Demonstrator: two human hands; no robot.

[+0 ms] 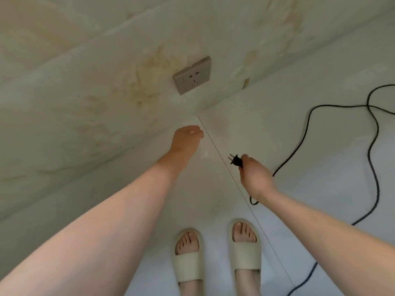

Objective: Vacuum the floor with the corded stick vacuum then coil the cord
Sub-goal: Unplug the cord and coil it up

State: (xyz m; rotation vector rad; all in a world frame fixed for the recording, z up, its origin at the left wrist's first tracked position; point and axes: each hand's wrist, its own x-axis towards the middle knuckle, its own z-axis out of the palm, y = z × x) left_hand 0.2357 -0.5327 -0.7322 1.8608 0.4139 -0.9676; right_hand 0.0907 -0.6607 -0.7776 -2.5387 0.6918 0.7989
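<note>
My right hand (255, 178) grips a black plug (236, 160) with its metal prongs pointing up and left, toward the wall. The black cord (373, 146) runs from under that hand in loops across the pale floor to the right and off the frame's right and bottom edges. A grey wall socket (192, 75) sits low on the wall, above and left of the plug, with nothing in it. My left hand (186, 142) reaches out below the socket, fingers curled downward and holding nothing. The vacuum itself is out of view.
The stained cream wall (96, 92) meets the pale tiled floor (299, 103) along a diagonal line. My two feet in beige slides (188, 257) (244, 248) stand at the bottom centre, close to the cord's lower stretch.
</note>
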